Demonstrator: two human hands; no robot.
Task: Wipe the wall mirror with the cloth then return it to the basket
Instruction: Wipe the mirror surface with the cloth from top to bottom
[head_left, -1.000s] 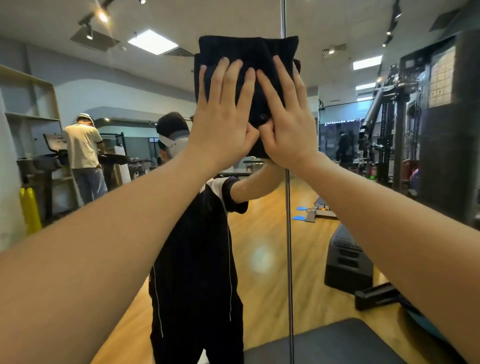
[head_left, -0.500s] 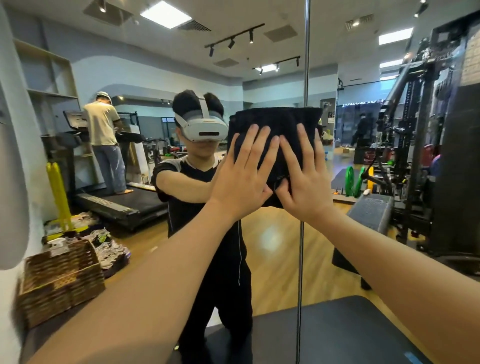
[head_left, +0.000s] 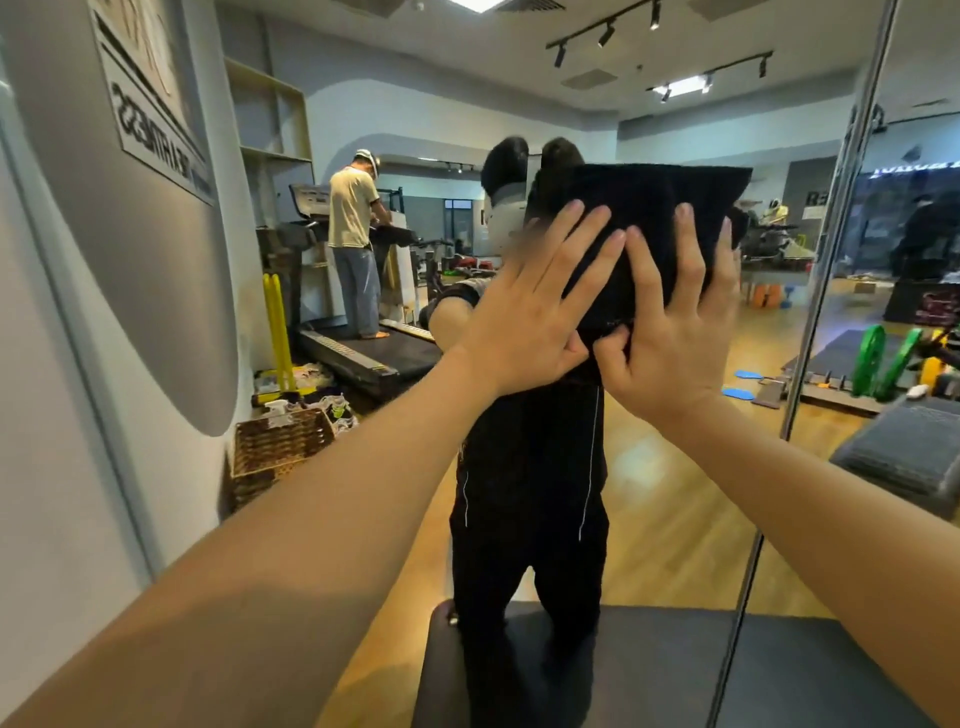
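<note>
The cloth (head_left: 649, 234) is dark, thick and folded, and it lies flat against the mirror (head_left: 675, 493) at head height, a little left of the vertical seam (head_left: 831, 291) that divides two panes. The left hand (head_left: 524, 322) and right hand (head_left: 675, 332) sit side by side on its lower half, fingers straight and spread, palms pressing rather than gripping; only the right thumb looks tucked under the cloth's bottom edge, though the dark fabric makes that hard to be sure of. It should handle as a light, soft, limp thing: it will sag and unfold the moment pressure comes off, so flat palms suit the wiping, and a pinch at the bottom edge or a gathered handful suits carrying it away. On smooth glass it will likely slide easily and could slip down if one hand lifts. The glass itself is rigid but breakable, so firm, even pressure is wiser than a shove. Room to sweep is generous leftward to the mirror's left edge and downward; to the right the seam may snag a fold. The basket (head_left: 280, 447), woven, shows only as a reflection low at the left edge, near a spray bottle (head_left: 275, 410); the real one presumably stands near that side.
</note>
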